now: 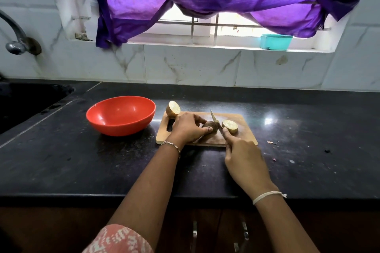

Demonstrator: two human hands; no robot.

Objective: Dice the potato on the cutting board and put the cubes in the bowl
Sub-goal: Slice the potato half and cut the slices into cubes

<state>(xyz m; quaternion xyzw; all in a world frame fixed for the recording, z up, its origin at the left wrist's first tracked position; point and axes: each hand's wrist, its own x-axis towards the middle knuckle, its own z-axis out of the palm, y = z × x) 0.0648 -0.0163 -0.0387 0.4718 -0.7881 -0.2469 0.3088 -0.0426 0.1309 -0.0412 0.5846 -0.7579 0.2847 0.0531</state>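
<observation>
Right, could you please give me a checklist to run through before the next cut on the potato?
1. Left hand grips the brown potato piece on the wooden cutting board: ok.
2. Right hand holds the small steel knife, blade against that piece: ok.
3. Left thumb clear of the blade: cannot tell, it lies close.
4. Round red plastic bowl empty, beside the board: ok.
5. Cut potato half steady at the board's far left corner: not ok, it perches on the edge.

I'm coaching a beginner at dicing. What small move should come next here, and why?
Probably press the knife down through the potato piece that the left hand steadies. The right hand holds the blade across it, and only big pieces lie on the cutting board; the bowl holds no cubes.
</observation>
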